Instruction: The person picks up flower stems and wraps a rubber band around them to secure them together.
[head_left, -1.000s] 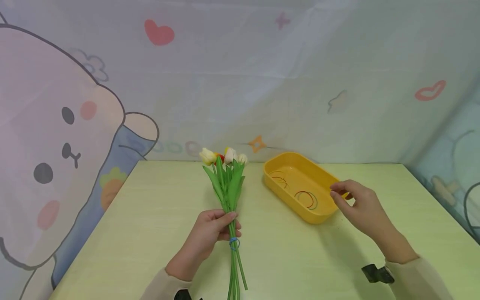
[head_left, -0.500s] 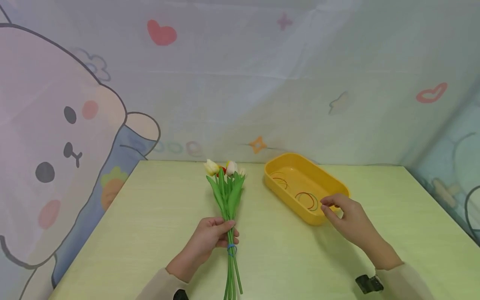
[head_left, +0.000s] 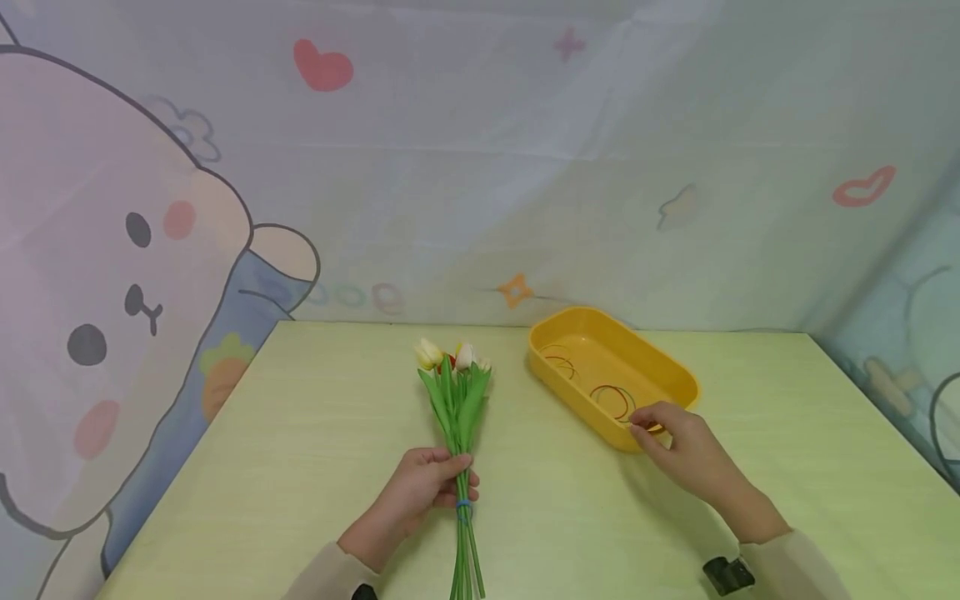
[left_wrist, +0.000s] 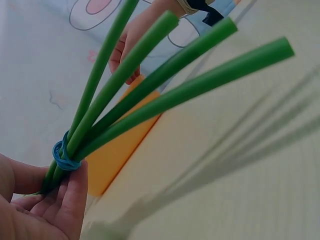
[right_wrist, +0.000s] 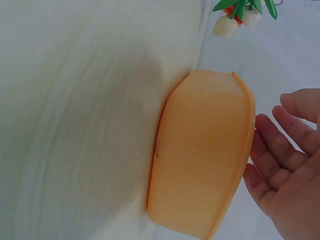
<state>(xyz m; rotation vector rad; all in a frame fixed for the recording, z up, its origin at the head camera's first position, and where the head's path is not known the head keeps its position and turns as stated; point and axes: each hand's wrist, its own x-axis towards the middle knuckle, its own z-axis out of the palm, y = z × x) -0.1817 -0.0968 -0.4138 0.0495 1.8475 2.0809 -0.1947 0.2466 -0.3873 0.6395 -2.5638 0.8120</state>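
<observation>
My left hand grips a bunch of tulips by the green stems, thumb across them, with white, yellow and red blooms pointing away from me. Just below that grip a blue rubber band circles the stems, whose cut ends fan apart in the left wrist view. At the near right corner of a yellow tray is my right hand, fingers loosely bent with nothing seen between them. In the right wrist view its fingers lie right by the tray's rim.
Inside the tray lie several thin rubber bands, including a red one. The tray stands toward the back of the pale table. Behind the table hangs a printed cloth with a cartoon animal at the left.
My left hand has drawn the tulips toward me, so the blooms sit lower in view. My right hand has shifted left and nearer along the tray's near end.
</observation>
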